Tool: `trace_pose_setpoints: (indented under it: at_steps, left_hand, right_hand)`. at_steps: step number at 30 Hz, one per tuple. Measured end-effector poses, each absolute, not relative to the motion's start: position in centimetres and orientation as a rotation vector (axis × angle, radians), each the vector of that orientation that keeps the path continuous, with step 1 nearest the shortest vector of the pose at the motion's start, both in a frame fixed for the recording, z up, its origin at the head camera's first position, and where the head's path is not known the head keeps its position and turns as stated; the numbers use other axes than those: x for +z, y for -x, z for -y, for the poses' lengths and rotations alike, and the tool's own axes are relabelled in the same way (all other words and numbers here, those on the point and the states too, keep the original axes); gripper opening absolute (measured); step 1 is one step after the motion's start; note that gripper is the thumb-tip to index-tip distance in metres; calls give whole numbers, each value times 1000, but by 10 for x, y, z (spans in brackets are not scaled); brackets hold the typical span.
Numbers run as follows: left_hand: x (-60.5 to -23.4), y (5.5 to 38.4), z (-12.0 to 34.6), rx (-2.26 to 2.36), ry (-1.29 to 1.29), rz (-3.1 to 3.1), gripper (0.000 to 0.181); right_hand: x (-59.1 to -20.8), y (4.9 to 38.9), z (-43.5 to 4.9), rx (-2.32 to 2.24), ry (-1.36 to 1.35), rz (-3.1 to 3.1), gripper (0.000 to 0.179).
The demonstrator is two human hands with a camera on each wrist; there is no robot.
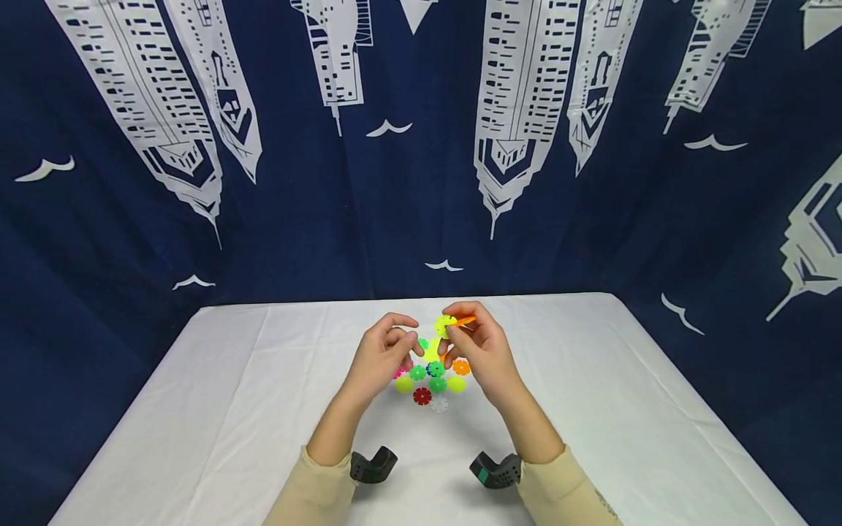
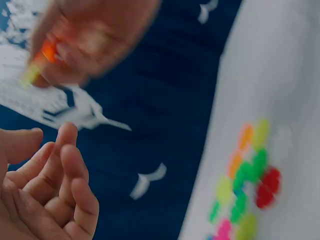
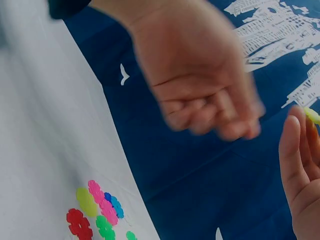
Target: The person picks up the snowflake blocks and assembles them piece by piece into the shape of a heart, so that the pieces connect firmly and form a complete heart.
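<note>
My right hand [image 1: 483,354] pinches a yellow-green notched plastic disc [image 1: 444,326] joined to an orange disc [image 1: 465,321], which stands edge-on to the head camera. Both discs are held above the table; in the left wrist view the orange disc [image 2: 49,51] shows between the blurred fingers. Across from it, my left hand [image 1: 381,358] is raised with loosely bent fingers and nothing between them, as the left wrist view of that hand [image 2: 50,190] also shows. Below both hands lie several loose discs, among them a red one [image 1: 422,396] and an orange one [image 1: 461,367].
A white cloth covers the table [image 1: 263,409]. Nearest my body in the group of discs is a whitish, see-through disc [image 1: 439,403]. Behind the table hangs a dark blue curtain [image 1: 408,197] with white printed buildings and birds. Black devices [image 1: 373,465] sit on both wrists.
</note>
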State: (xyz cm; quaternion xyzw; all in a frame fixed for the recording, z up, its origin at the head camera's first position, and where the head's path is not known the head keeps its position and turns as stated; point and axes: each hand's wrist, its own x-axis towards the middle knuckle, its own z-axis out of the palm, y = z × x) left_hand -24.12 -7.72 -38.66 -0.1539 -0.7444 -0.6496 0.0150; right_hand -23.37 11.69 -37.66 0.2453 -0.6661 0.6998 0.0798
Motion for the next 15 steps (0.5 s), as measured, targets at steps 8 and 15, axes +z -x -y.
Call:
trace_pose_setpoints:
  at_steps: [8,15]
  left_hand:
    - [-427,266,93,-1836,185,2403,18]
    - [-460,280,105,-1555,134,2577,23]
  right_hand:
    - [-377,236,-119,2111,-757,1992,23]
    - [-379,239,-122,2047,-728,2056,24]
